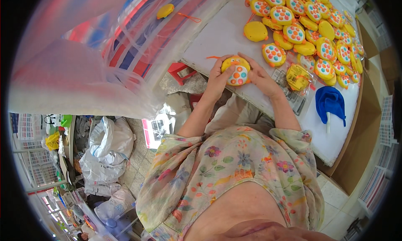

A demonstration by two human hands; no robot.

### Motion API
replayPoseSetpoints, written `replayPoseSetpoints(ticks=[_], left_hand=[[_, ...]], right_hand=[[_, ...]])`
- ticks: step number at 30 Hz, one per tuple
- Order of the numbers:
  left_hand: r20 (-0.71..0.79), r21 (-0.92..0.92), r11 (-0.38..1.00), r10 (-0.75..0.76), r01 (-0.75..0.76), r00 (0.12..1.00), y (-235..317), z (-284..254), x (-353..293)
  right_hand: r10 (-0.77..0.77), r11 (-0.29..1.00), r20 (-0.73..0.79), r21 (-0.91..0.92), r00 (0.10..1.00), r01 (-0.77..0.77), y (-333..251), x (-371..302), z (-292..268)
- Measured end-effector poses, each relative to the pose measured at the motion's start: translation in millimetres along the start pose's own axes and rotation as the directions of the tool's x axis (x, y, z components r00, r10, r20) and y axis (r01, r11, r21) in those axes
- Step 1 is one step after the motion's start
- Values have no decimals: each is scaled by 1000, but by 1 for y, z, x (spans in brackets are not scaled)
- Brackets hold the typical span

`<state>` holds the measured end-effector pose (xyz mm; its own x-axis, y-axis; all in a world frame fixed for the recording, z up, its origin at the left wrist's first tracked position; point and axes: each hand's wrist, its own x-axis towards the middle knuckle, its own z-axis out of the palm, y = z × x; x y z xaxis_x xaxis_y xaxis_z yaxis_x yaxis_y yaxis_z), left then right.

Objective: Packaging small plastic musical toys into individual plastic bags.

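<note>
Between my two hands, over the near edge of the white table (201, 46), is a yellow animal-shaped toy (238, 76). Its white face carries round red, orange and blue buttons and is turned up toward me. My left hand (219, 75) grips the left side, thumb on the front. The right hand (263, 75) closes round the other side; some of its fingers are hidden. An orange cord (212, 57) sticks out past the left fingers. Just right of my hands lies a yellow toy in a clear wrapper (297, 77), near transparent packaging (289, 90).
Many similar toys are heaped (293, 33) at the table's far right. A blue cloth cap-like piece (329, 102) lies at the right. Another toy (165, 11) rests on striped sheeting (144, 44) at the left. A red stool (180, 73), white sacks (109, 137) and cardboard (356, 142) surround the table.
</note>
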<state>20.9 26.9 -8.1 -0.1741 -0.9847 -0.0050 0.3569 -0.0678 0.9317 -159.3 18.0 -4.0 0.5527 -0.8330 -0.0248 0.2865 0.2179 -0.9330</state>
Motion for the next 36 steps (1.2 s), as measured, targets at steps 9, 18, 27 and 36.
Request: replayPoseSetpoints(ticks=[9,18,27,36], left_hand=[[-2,-162,986,-31,31,1000,-6,2,-1],[190,239,965,62,-107,980,-3,-7,8],[-16,889,439,319,-133,948,52,-73,131],[121,939,-322,642,123,757,83,-243,244]], right_hand=[[-124,943,-63,-317,990,98,-2,2,5],[-36,974,-128,-225,991,6,3,6,0],[-50,982,-277,-190,960,-4,5,2,-5],[-17,965,-209,-260,978,-39,3,6,1]])
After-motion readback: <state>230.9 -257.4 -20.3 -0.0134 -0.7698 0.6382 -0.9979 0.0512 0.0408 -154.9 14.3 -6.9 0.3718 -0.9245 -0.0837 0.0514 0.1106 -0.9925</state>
